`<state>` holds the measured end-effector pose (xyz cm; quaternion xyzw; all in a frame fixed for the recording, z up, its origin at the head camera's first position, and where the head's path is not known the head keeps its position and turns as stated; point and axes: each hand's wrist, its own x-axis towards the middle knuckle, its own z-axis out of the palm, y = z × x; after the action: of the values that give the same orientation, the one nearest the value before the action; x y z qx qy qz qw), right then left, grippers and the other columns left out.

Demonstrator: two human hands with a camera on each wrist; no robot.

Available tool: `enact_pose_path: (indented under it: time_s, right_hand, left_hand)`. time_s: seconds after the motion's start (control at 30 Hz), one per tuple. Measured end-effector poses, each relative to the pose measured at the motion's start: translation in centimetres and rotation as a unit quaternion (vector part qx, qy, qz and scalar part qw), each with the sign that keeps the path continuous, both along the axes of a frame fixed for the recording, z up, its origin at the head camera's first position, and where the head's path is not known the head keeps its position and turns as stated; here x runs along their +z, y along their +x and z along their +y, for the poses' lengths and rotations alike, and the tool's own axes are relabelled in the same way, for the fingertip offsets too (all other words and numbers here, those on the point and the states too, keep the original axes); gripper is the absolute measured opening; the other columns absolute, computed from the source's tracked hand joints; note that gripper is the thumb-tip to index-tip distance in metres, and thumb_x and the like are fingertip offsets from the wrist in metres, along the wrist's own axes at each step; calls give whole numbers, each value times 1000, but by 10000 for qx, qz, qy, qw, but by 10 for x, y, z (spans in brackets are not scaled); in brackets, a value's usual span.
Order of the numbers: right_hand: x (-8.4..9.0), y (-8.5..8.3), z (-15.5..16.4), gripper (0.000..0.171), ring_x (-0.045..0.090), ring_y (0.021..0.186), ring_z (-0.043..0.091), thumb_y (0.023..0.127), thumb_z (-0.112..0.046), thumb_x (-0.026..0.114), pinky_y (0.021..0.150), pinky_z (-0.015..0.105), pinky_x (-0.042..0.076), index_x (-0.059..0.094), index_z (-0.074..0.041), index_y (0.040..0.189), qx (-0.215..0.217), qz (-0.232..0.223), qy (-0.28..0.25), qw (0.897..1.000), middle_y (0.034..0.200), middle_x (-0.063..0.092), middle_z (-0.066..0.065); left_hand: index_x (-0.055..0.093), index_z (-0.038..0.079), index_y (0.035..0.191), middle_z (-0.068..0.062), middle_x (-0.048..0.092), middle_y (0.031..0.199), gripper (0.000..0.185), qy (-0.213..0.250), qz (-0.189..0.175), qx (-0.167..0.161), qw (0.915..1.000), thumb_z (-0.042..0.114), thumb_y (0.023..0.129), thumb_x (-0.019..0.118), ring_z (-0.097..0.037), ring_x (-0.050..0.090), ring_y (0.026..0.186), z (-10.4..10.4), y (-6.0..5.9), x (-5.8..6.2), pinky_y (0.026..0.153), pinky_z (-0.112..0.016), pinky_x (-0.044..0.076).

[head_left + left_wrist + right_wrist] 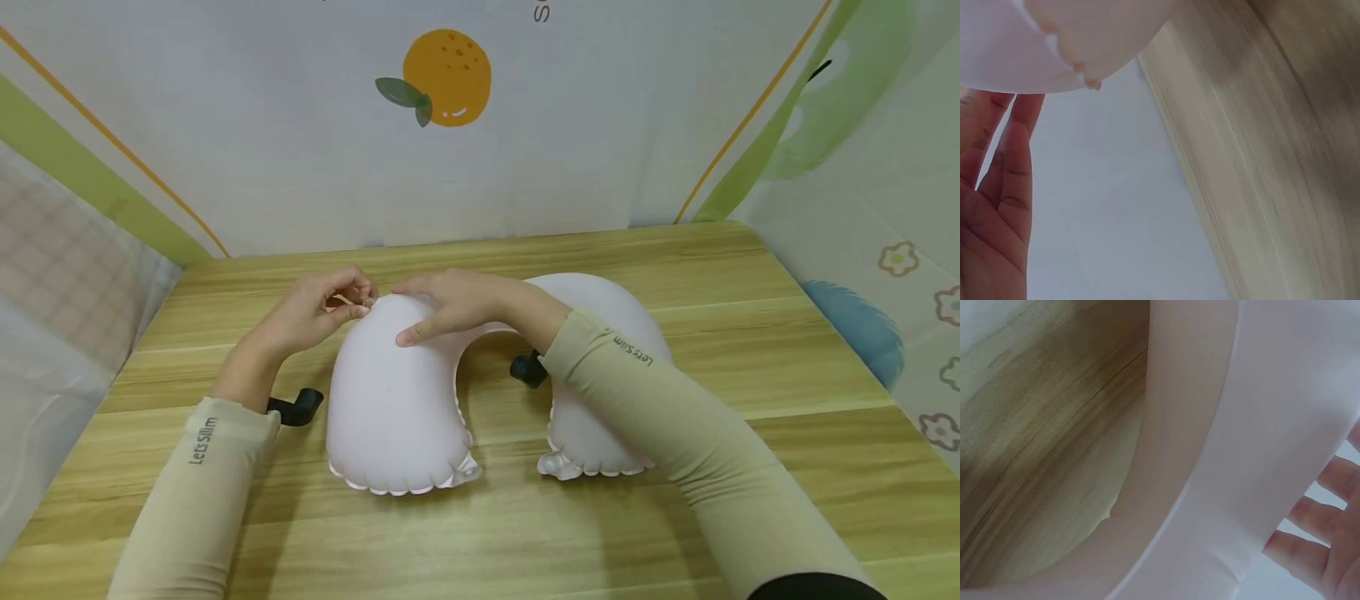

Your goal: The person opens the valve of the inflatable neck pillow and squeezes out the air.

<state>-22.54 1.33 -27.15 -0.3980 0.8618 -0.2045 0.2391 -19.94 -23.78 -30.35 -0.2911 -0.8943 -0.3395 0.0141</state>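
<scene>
1. Pinching at the pillow's far left edge, your left hand [300,315] has its thumb and fingertips close together on a small clear nub [370,303].
2. That nub sits just to the right of those fingertips, at the side of the puffy, pale pink pillow [390,400]. It is too small to tell which way it points.
3. Your right hand [467,302] lies on the pillow, on the other side of the nub. Its fingers are apart, with gaps you can see in the right wrist view, and they are not curled round anything.
4. So your left hand is the nearer one: it touches the nub, while your right hand is only near it.
5. The pillow lies on the wooden table [480,533], shaped like a big upside-down U. It is longer from side to side than from front to back. The round bend is on the far side, and the two ends point toward you.
</scene>
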Motion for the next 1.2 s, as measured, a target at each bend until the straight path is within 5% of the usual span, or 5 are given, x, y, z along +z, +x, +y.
enact_pose_path:
  time_s: [0.2,0.53,0.9,1.2]
  right_hand:
    - [0,0,0,82,32,149,22,92,-56,61,122,42,27,30,-17,157,24,16,3,10000,161,34,2]
    - [-1,1,-1,82,32,149,21,92,-57,61,123,39,27,31,-16,157,-14,138,53,9999,161,34,2]
    - [-4,6,-5,83,34,148,21,90,-58,63,122,38,28,34,-17,156,3,244,35,9997,160,37,2]
    - [-3,3,-4,83,34,148,23,91,-58,62,122,41,29,31,-18,157,-87,134,72,9998,160,36,3]
  left_hand:
    - [66,6,98,-8,73,99,9,7,109,48,9999,1,91,68,-19,64,88,1,1,-1,78,-25,55]
    - [60,2,94,-13,69,103,6,250,-701,129,9971,3,93,66,-5,62,91,-2,-3,-1,84,-13,51]
    - [53,2,86,-12,62,94,11,547,-742,-114,9957,-4,90,62,-13,59,90,-3,1,-7,86,-15,52]
    - [59,0,110,-10,63,104,16,470,-1224,286,9910,8,96,62,-7,62,95,-4,-1,1,81,-17,53]
